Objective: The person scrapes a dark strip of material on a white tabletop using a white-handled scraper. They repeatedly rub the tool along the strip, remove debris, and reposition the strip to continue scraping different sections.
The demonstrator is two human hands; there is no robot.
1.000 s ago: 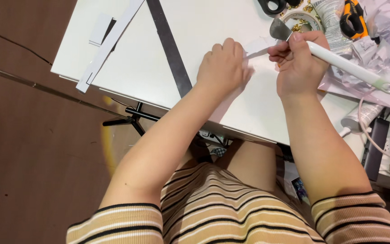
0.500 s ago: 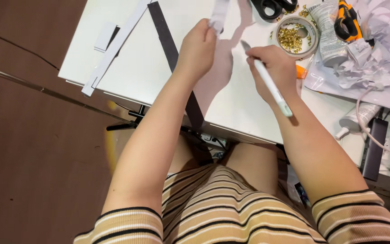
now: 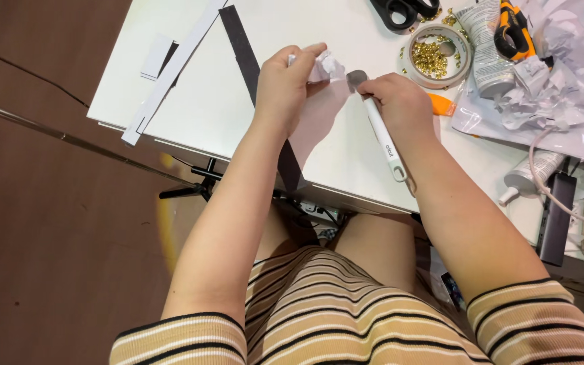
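Crumpled paper (image 3: 324, 67) — left hand (image 3: 285, 84) grips.

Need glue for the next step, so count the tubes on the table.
2. One large grey tube lies at the top right beside the round tin of gold bits. One white tube lies near the right edge. The crumpled paper pile may hide others.

table (image 3: 204, 108): white | tool handle (image 3: 383, 138): white | strip (image 3: 251, 64): black | beads (image 3: 430, 59): gold | scissors (image 3: 405, 10): black
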